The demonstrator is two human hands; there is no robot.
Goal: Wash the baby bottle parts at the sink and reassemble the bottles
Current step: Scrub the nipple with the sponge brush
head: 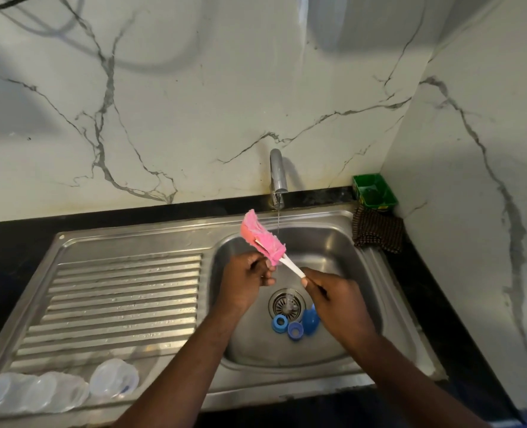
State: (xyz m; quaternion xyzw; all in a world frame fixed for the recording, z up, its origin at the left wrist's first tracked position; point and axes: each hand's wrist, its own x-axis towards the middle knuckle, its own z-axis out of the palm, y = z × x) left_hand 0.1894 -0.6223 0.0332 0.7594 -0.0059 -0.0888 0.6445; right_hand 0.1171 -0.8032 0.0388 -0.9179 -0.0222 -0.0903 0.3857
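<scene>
The right hand (333,291) grips the white handle of the pink brush (262,236), whose long axis slants up and away toward the sink's back edge, its head just left of the thin stream from the tap (277,174). The left hand (249,273) is curled at the lower bristles; whether it pinches them or some small part I cannot tell. The blue rings (279,323) and blue cap (311,319) lie by the drain under the right hand, which is probably nearer; the clear bottles (114,378) sit at the drainboard's front left corner.
</scene>
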